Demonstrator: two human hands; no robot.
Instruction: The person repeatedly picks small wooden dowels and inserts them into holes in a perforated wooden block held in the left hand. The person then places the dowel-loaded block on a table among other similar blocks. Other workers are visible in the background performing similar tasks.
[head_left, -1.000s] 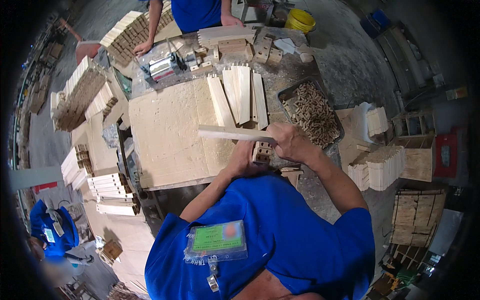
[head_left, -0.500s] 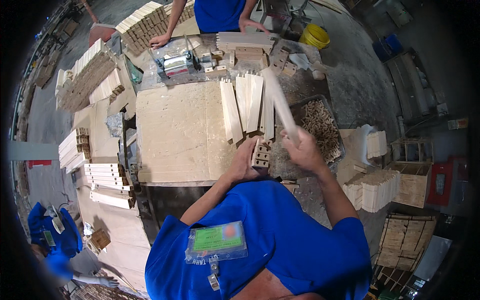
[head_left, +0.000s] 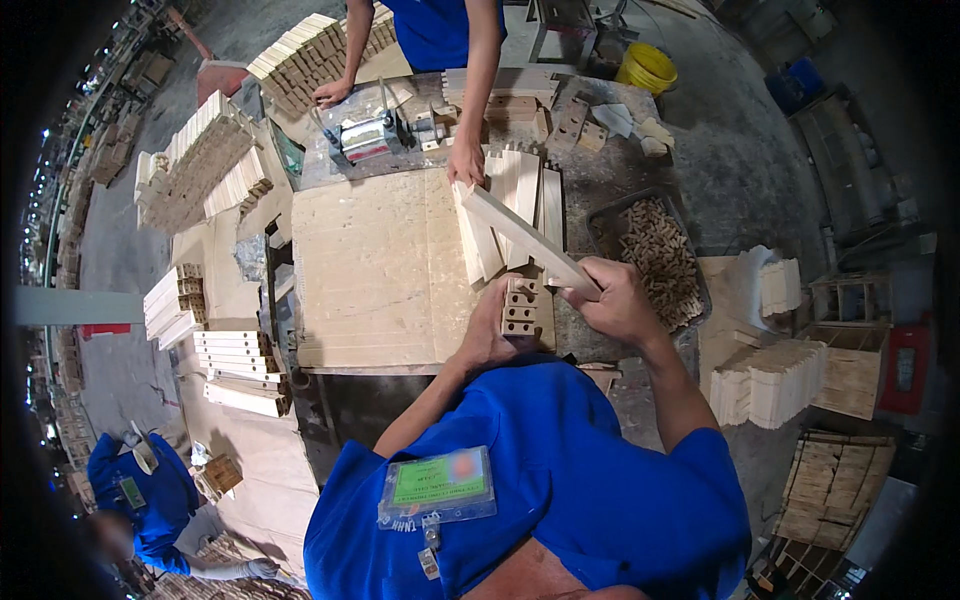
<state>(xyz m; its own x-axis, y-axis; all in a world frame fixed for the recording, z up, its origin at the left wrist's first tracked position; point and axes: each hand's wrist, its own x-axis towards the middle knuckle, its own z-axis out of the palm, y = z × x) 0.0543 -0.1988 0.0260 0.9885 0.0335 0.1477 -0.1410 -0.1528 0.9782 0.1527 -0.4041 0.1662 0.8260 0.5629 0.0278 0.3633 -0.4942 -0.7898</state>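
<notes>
A wooden bar (head_left: 530, 238) tips farther left than half a second earlier, while a co-worker's hand (head_left: 466, 160) now reaches across to a group of pale slats (head_left: 515, 175). On the worktable (head_left: 640, 170) lies a broad cardboard sheet (head_left: 370, 270), left of a dark tray (head_left: 606, 222) heaped with wooden dowels (head_left: 655, 255). The slats fan out between them, long axes running roughly near to far. Across them slants the bar, its far end pointing away and left, near the co-worker's hand (whether it touches the slats cannot be told). The worker's right hand (head_left: 620, 300) is closed around its near end. Just beside, the left hand (head_left: 488, 325) curls around drilled blocks (head_left: 520, 308), their holed faces turned up.
</notes>
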